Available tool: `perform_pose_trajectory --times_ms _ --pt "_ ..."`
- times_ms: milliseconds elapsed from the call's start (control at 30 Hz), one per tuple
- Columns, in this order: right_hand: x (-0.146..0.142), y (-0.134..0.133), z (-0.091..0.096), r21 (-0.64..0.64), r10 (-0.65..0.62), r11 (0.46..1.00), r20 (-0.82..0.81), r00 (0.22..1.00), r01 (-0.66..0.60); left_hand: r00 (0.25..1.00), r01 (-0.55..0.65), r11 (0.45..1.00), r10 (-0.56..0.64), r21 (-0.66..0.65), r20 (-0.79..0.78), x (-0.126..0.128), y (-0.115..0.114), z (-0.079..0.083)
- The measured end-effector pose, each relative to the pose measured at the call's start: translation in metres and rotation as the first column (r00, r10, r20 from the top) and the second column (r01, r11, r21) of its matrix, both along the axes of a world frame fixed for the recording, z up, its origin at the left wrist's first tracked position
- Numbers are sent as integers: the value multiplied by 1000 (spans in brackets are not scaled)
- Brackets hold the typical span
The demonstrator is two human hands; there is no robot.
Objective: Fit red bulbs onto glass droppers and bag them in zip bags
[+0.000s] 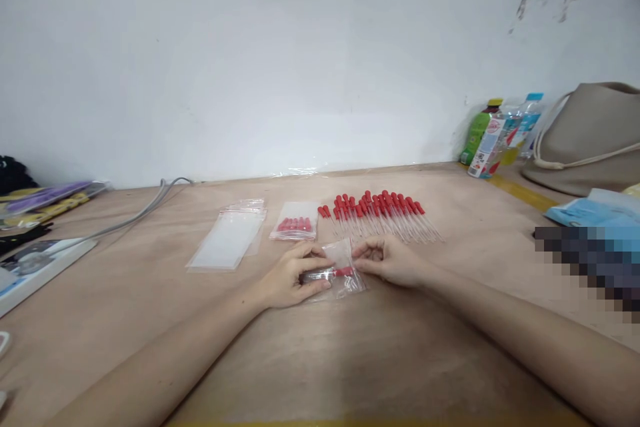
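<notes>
A clear zip-top plastic bag (353,288) lies in front of me between both hands. Inside it is at least one dropper with a red rubber bulb (343,271); my fingers partly hide it. My left hand (295,275) grips the bag from the left, thumb and fingers over its plastic. At the bag's right-hand, red-lined edge, my right hand (393,259) pinches with thumb and forefinger. Just beyond lies a pile of glass-like droppers with red bulbs (387,207). Left of the pile is a filled bag (296,217) with several red bulbs showing.
A stack of flat clear bags (226,240) lies left of the filled one. Bottles (485,137), a grey drawstring bag (590,127) and a blue packet (585,210) stand or lie at right. A grey cable (135,213) runs to a white power strip (45,267) at left.
</notes>
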State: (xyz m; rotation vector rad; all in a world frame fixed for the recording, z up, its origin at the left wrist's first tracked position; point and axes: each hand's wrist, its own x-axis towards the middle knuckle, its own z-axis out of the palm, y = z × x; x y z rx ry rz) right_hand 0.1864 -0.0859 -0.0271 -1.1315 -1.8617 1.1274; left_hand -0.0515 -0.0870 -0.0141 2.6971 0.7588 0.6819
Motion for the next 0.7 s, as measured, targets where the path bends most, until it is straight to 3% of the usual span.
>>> perform_pose_trajectory --times_ms 100,200,267,467,600,700 --pt "6 19 13 248 -253 946 171 952 207 1000 -5 1000 5 7 21 0 0 0" --pt "4 46 26 394 -432 871 330 839 293 1000 23 999 -23 -24 -19 -1 0 3" --pt "-2 66 31 407 -489 854 420 765 322 997 45 998 -48 -45 -56 -4 0 5" --pt "-19 117 32 317 -513 858 502 697 403 990 46 996 -56 -76 -130 -12 0 5" --pt "-20 126 33 254 -507 861 503 699 442 985 10 996 -25 -89 -170 -11 0 7" --pt "-15 121 39 266 -561 828 416 716 494 976 50 992 -74 -117 -206 -10 2 9"
